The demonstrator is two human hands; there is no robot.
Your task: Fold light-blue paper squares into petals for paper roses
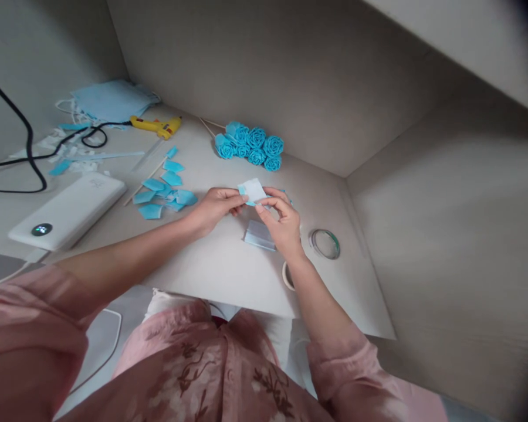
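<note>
We've got both hands on one piece [254,190], white with blue edging, up over the table [211,266], just in front of the flowers [256,140]. Left hand [217,205] pinches its left edge, thumb on top; right hand [284,218] grips the right side with its fingertips. Can't tell if it's one layer or two.

Risks, as we judge them: it looks thin, so uneven pull could crease or tear it; a loose pinch could let it slip. The folded sheets [259,235] lie below the right hand, where a dropping wrist could knock them. Tape [287,275] sits partly hidden by the right forearm, easy to bump. Left of the left hand, we'd flag the cut petals [172,178]: loose, light, a sleeve sweep could scatter them.
</note>
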